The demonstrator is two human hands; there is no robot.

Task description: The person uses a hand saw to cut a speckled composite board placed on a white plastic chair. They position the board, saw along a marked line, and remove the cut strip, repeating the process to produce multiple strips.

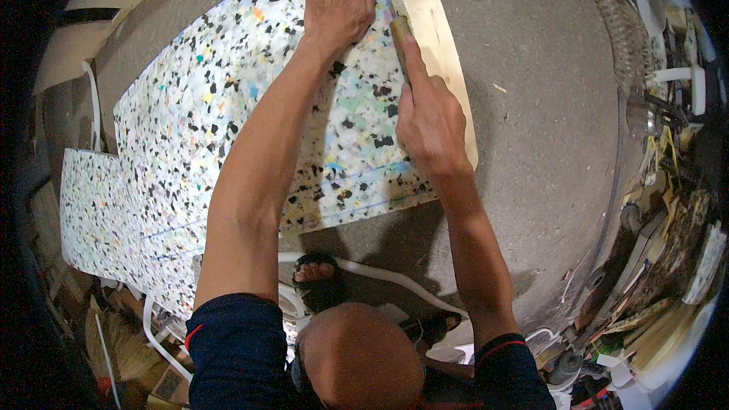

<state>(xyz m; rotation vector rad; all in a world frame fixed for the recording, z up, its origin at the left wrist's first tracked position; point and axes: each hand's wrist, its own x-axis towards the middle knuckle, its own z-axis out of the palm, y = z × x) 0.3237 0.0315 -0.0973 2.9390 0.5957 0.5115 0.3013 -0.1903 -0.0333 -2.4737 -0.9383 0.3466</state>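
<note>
Above the grey floor (547, 159), speckled foam (190, 121) lies along pale wood (434, 30).

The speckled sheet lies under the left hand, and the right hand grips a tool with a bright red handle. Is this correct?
Only the colour is wrong: in the head view, the tool handle in the right hand is brownish, not red.

No text, label, brand, number or sign can be read on any of the things in view.
</note>
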